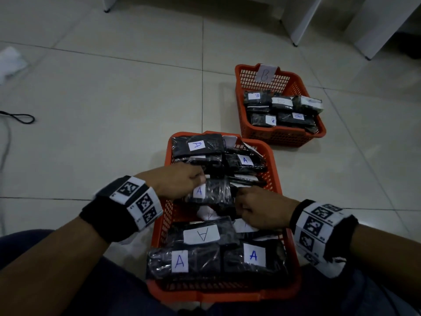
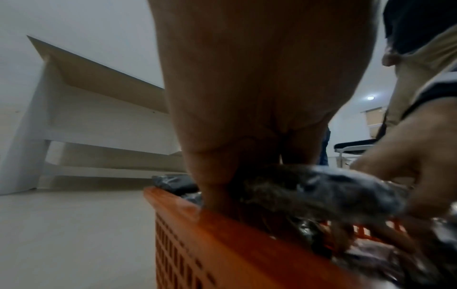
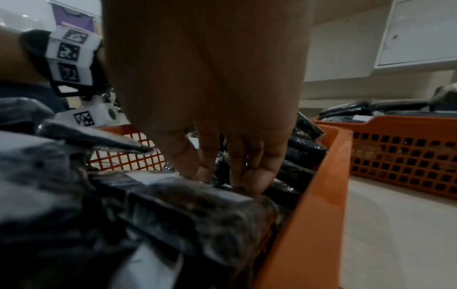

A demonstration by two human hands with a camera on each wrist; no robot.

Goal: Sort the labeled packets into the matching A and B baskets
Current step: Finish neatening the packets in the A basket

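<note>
The near orange basket (image 1: 274, 169) is piled with black plastic-wrapped packets bearing white A labels. My left hand (image 1: 200, 179) grips the left end of one A packet (image 1: 214, 191) lifted a little above the pile. At that packet's right end, my right hand (image 1: 241, 197) curls its fingers round it. In the left wrist view my left hand (image 2: 230, 176) pinches the same packet (image 2: 321, 191), with the right hand (image 2: 408, 166) at its far end. The right wrist view has the right hand (image 3: 222, 172) pointing down among the packets. The far basket (image 1: 284, 137) carries a B tag (image 1: 265, 74) and holds several B packets.
Both baskets sit on a pale tiled floor (image 1: 114, 110), the B one beyond and right of the A one. A white cloth (image 1: 11, 62) and a black cord (image 1: 20, 118) lie at far left. White furniture legs (image 1: 298, 26) stand at the back. My legs flank the near basket.
</note>
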